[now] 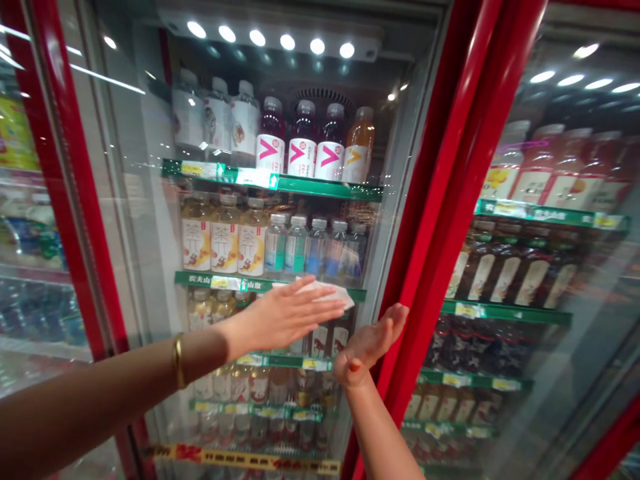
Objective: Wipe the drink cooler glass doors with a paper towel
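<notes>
My left hand [285,313] lies with its fingers stretched out over a folded white tissue [337,293], holding it flat against the glass door [395,153] of a drinks fridge. Part of the tissue is hidden under the palm. A gold bangle [178,361] circles that forearm. Lower and to the right, my right hand [365,350] is open and holds nothing, its fingers reaching up beside the red door frame [425,220]. Whether it touches the frame I cannot tell.
Behind the glass, bottles [315,140] stand in rows on shelves with green edge strips [330,188]. A second glass-fronted fridge section with bottles [565,160] is on the right, another on the left. A yellow printed strip [250,460] crosses the door's lower part.
</notes>
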### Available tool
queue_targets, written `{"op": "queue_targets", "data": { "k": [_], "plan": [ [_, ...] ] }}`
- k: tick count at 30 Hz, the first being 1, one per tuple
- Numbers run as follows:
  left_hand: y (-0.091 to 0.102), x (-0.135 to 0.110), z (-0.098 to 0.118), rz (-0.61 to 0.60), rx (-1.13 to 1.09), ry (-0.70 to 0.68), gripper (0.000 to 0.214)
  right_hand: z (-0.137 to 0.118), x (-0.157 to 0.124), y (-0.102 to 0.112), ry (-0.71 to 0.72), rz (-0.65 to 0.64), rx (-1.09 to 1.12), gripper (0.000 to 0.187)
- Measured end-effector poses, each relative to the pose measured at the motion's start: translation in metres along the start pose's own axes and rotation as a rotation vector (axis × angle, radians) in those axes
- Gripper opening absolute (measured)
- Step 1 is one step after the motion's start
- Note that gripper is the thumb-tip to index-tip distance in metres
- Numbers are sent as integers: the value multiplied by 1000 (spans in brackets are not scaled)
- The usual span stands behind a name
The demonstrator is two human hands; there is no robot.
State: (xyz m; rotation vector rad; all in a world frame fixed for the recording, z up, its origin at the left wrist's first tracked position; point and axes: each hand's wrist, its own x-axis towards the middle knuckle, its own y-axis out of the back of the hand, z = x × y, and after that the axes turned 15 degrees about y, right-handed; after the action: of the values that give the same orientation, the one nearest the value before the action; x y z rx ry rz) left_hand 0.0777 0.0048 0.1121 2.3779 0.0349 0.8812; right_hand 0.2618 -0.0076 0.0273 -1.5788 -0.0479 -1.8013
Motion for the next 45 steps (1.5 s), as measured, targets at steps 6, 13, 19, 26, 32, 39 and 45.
{"op": "queue_targets", "data": {
  "k": [6,13,19,26,32,39,45],
  "plan": [
    [2,44,18,260,76,117,73,-2,3,5,-53,-38,-21,69],
    [-53,-138,26,246,146,362,52,-22,36,23,58,-547,8,64],
    [-38,-190,-69,166,258,1178,74,-80,38,-30,317,-731,119,60],
    [-68,-194,2,240,51,728,85,-97,13,-73,341,-573,83,80],
    [-53,-225,-52,372,-88,1149,84,-96,0,-73,346,-494,6,80],
    [-52,-176,-7,306,-61,758,84,-100,13,-66,276,-553,-11,80],
    [-46,-207,-46,373,-63,1086,92,-93,23,-57,255,-685,-111,86]
  ]
}}
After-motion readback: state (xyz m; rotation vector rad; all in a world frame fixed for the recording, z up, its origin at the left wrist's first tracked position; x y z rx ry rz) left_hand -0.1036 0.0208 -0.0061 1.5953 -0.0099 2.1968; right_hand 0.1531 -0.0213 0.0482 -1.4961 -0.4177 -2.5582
